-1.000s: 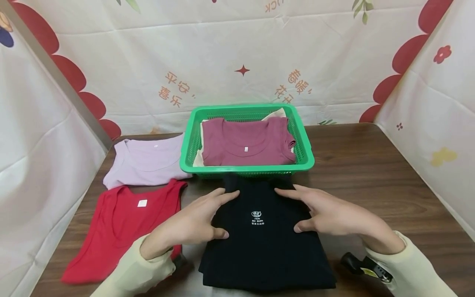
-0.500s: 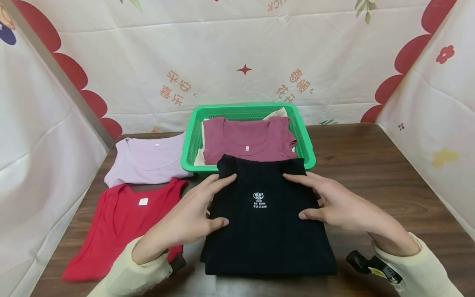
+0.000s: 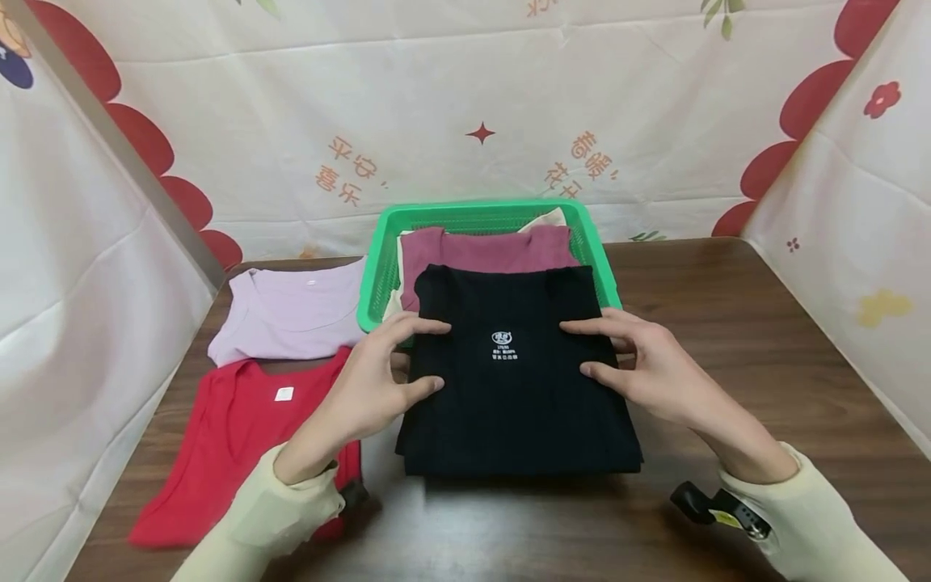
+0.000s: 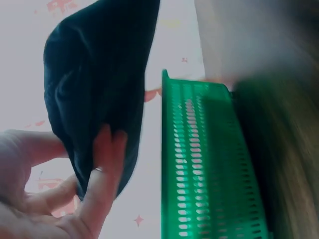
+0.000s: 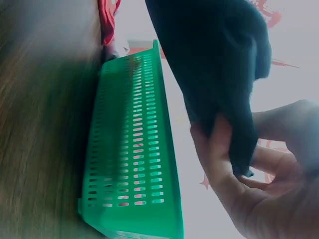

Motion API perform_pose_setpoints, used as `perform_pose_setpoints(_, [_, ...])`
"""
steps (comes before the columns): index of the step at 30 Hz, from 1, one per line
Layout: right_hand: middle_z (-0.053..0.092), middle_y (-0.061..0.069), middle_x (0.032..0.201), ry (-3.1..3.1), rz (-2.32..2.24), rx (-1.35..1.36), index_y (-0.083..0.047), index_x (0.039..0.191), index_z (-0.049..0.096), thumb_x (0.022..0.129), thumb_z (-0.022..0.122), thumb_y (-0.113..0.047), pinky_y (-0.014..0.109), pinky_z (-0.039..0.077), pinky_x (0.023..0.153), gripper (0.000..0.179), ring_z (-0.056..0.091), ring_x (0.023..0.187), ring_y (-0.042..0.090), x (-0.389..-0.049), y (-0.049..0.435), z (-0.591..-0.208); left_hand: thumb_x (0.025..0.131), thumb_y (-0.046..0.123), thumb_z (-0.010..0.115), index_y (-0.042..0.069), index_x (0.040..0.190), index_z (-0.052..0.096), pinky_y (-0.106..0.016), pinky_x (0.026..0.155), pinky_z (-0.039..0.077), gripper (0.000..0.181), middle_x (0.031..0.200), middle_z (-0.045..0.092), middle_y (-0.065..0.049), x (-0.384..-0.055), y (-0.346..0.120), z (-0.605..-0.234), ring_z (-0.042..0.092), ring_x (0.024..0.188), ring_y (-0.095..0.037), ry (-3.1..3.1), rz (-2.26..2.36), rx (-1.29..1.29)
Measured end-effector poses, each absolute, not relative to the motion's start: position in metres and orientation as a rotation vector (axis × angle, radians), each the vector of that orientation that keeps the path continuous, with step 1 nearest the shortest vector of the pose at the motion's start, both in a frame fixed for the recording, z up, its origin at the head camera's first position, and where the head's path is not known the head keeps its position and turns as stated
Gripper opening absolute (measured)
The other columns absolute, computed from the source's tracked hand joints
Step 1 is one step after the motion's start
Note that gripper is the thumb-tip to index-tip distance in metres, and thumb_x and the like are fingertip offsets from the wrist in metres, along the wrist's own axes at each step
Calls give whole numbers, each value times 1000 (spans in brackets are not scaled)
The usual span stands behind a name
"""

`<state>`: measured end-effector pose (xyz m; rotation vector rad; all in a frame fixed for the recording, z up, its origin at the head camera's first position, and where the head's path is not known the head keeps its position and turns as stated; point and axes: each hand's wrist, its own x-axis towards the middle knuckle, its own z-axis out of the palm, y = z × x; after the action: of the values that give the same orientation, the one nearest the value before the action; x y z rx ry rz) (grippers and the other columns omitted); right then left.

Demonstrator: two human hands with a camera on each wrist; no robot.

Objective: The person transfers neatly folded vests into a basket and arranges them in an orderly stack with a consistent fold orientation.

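Observation:
A folded black tank top [image 3: 509, 404] with a white printed label hangs between my hands, its far edge over the green basket [image 3: 609, 283]. My left hand [image 3: 371, 376] grips its left side, thumb on top and fingers underneath. On the opposite side my right hand [image 3: 655, 364] holds it in the same way. Both wrist views show fingers below the black cloth [image 4: 99, 89], which is raised above the basket's rim. Inside the basket lies a folded mauve top [image 3: 494, 249] over cream cloth [image 3: 541, 220], partly hidden by the black one.
To the left, a red tank top [image 3: 240, 453] lies on the brown wooden table [image 3: 727, 323]. Behind it is a folded lilac top [image 3: 298, 311], close beside the basket. A printed white curtain [image 3: 465, 81] stands along the back and sides.
Both hands have lifted the black tank top off the table and carried it forward. Its far edge now covers the basket's front rim and part of the mauve top.

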<state>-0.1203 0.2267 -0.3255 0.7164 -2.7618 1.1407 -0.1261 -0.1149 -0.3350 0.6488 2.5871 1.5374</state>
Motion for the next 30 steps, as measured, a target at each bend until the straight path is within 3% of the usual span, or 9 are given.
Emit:
perform_pose_setpoints(5, [70, 3, 118, -2711, 1149, 656, -19, 130, 73, 89, 78, -3, 17, 48, 71, 44, 57, 91, 9, -127, 225, -327, 86, 3, 81, 24, 139, 63, -32, 79, 63, 60, 139, 55, -3, -135, -121, -337, 77, 89, -21, 2442, 1688, 585])
perform_pose_setpoints(8, [71, 3, 116, -2706, 1172, 611, -20, 128, 75, 90, 78, -5, 18, 46, 67, 41, 57, 87, 10, -130, 225, -326, 87, 5, 81, 26, 139, 63, -34, 78, 64, 59, 152, 47, -1, -138, -122, -339, 78, 87, -23, 2391, 1728, 512])
perform_pose_setpoints(12, [72, 3, 120, -2704, 1197, 559, -21, 129, 74, 92, 76, -6, 12, 48, 76, 40, 58, 93, 8, -135, 224, -323, 87, 4, 80, 26, 140, 61, -35, 79, 64, 61, 154, 43, 0, -143, -119, -338, 78, 90, -24, 2383, 1741, 466])
perform_pose_setpoints(14, [71, 3, 124, -2705, 1201, 523, -22, 130, 73, 93, 75, -7, 10, 47, 83, 40, 59, 99, 7, -137, 224, -321, 86, 4, 81, 25, 143, 59, -35, 80, 64, 64, 148, 47, -1, -147, -117, -337, 78, 91, -25, 2396, 1739, 480])
perform_pose_setpoints(19, [67, 2, 131, -2711, 1191, 496, -22, 135, 69, 95, 71, -8, 16, 46, 86, 42, 59, 103, 13, -149, 221, -318, 83, 3, 82, 19, 149, 53, -40, 81, 64, 74, 144, 48, -6, -160, -115, -334, 75, 97, -31, 2395, 1773, 510])
perform_pose_setpoints(26, [65, 5, 123, -2628, 1099, 612, -18, 139, 65, 96, 65, -2, 23, 40, 74, 45, 52, 95, 13, -172, 215, -320, 83, 2, 80, 20, 151, 52, -39, 80, 64, 76, 146, 47, -4, -185, -116, -334, 73, 94, -34, 2483, 1738, 542])
perform_pose_setpoints(30, [65, 6, 126, -2599, 1094, 618, -18, 140, 65, 97, 65, -1, 22, 39, 70, 46, 50, 95, 12, -185, 214, -321, 85, 0, 77, 23, 150, 55, -38, 79, 64, 73, 148, 45, 1, -198, -116, -335, 72, 99, -34, 2447, 1811, 508])
